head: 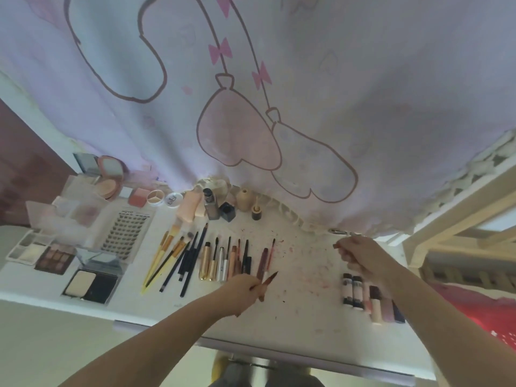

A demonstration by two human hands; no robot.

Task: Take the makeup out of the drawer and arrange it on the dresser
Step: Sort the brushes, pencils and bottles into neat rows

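Note:
Makeup lies in rows on the white dresser top (301, 275). My left hand (243, 290) is closed around a thin reddish lip pencil (269, 279), held just right of a row of mascaras and lip tubes (229, 261). My right hand (360, 258) is closed on a small reddish stick whose tip pokes out at the left. Several small tubes and lipsticks (363, 294) lie side by side below my right hand. Brushes and pencils (178, 255) fan out left of the mascaras. The drawer itself cannot be made out.
Palettes and compacts (55, 255), a lash tray (128, 236) and clear boxes fill the left side. Bottles and a small vase (220, 203) stand at the back against a pink cartoon curtain (251, 93). A cream bed frame (458, 219) is at the right.

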